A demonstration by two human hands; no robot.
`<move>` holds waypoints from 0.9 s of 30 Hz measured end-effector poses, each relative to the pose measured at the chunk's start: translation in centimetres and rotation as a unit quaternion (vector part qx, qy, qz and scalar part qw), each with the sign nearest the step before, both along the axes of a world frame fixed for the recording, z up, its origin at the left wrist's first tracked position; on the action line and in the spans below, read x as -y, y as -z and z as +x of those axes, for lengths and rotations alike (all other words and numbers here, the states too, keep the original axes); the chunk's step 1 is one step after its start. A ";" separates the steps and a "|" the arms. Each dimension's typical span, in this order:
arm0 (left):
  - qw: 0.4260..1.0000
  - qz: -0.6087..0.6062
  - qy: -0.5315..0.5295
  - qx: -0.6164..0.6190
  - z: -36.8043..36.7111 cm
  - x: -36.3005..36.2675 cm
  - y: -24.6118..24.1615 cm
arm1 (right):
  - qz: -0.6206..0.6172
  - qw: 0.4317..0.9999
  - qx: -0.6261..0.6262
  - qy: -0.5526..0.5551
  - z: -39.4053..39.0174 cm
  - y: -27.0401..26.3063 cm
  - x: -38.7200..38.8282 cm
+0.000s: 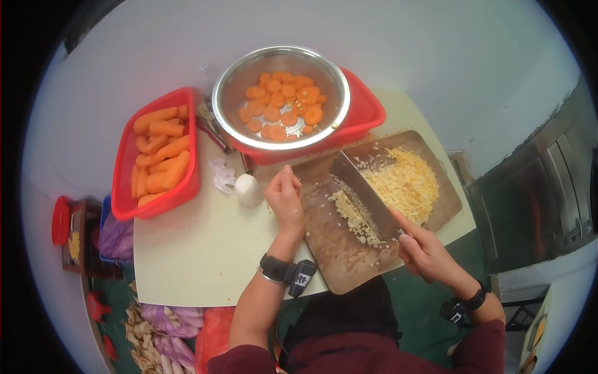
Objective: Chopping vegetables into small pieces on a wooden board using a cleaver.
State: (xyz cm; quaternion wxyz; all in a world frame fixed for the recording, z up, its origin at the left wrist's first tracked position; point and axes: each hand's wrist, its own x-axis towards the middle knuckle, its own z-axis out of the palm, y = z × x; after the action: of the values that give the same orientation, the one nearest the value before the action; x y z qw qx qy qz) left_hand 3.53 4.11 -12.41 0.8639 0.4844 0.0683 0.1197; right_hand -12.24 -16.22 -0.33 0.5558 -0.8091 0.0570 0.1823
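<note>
My right hand (423,250) grips the handle of a cleaver (364,196), whose broad blade slants across a wooden chopping board (334,266). A strip of finely chopped pale bits (352,212) lies along the blade's left side, and some cling to the metal. Right of the blade spreads a larger heap of yellow and white minced food (404,187). My left hand (285,198) is raised by the board's left edge, its fingers drawn together with nothing visible in them. Close to it sits a round white peeled vegetable (249,190), perhaps a radish.
A steel bowl (219,107) of carrot slices (278,100) rests on a red plastic basket (369,110) behind the board. Peeled carrots (163,149) fill another red basket (119,187) at left. A peeler (217,138) and crumpled white plastic (222,175) lie on the table (196,262).
</note>
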 end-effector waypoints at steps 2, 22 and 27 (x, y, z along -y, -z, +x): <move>1.000 -0.002 0.002 0.002 0.0 0.0 0.1 | -0.005 1.000 -0.003 -0.026 0.2 1.1 0.3; 0.999 0.029 -0.020 -0.008 0.4 0.5 0.7 | -0.021 0.997 0.012 -0.078 -0.4 1.2 -0.5; 0.998 0.027 -0.049 0.021 0.2 -0.8 0.6 | 0.005 0.998 0.021 -0.055 -0.6 -0.9 -1.7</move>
State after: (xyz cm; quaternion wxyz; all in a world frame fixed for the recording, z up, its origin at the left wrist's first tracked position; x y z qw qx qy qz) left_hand 3.68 4.92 -13.04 0.8450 0.5006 0.0706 0.1743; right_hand -12.86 -14.47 0.53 0.5498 -0.8120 -0.0003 0.1961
